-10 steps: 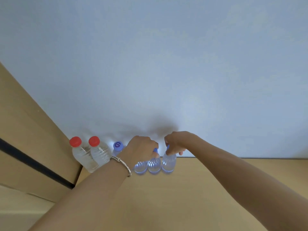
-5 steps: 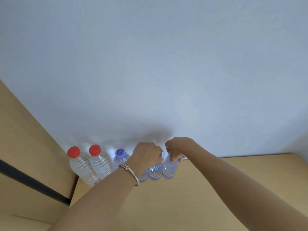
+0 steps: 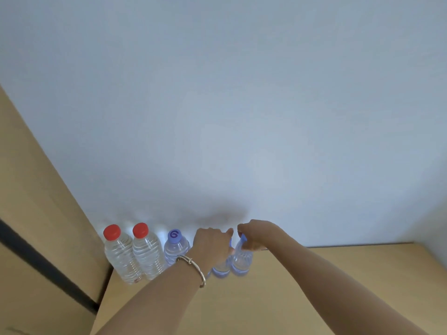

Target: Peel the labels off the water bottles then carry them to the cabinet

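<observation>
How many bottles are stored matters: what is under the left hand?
Under the left hand, a clear bottle shows its lower body. Its cap is mostly covered, as is anything behind the wrist.

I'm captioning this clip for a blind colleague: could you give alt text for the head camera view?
The right hand grips the rightmost bottle and the left hand the neighbouring bottle, in a row standing on a wooden top against a white wall. Further left stand a blue-capped bottle and two red-capped bottles.

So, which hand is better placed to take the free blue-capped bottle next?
Probably the left: the left hand, holding the second-last bottle, is beside the blue-capped bottle; the right hand holds the end bottle, farther away.
</observation>
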Available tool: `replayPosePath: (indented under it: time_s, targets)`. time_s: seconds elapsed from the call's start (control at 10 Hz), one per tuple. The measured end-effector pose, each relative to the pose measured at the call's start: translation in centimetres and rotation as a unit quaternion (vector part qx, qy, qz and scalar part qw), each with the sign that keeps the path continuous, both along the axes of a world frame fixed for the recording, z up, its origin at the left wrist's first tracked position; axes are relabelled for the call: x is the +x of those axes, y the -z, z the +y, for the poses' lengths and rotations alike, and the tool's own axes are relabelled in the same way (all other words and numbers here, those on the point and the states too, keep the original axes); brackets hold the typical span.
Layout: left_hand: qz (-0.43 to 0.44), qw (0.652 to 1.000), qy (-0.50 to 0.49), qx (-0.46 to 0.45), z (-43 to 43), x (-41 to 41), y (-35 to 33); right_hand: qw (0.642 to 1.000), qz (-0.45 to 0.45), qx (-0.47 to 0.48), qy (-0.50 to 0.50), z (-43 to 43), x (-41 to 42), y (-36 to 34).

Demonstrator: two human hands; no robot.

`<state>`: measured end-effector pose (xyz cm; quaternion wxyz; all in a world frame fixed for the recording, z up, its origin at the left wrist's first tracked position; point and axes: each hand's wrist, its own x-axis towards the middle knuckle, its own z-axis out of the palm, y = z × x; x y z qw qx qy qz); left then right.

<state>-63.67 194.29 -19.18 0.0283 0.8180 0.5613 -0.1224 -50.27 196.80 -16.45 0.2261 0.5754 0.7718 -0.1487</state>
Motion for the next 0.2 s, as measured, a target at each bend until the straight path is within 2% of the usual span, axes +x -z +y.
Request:
replayPosePath:
  time_s: [0.1, 0.2]
  targets:
    - [0.02, 1.0, 0.007, -0.012, -0.3, 0.3, -1.8, 1.0, 0.004, -0.025, 0.001, -0.2, 1.5, 0.3]
    - [0.006, 1.0, 0.019, -0.014, 0.4, 0.0, -5.5, 1.0, -0.012, -0.009, -0.02, 0.6, 2.3, -1.4]
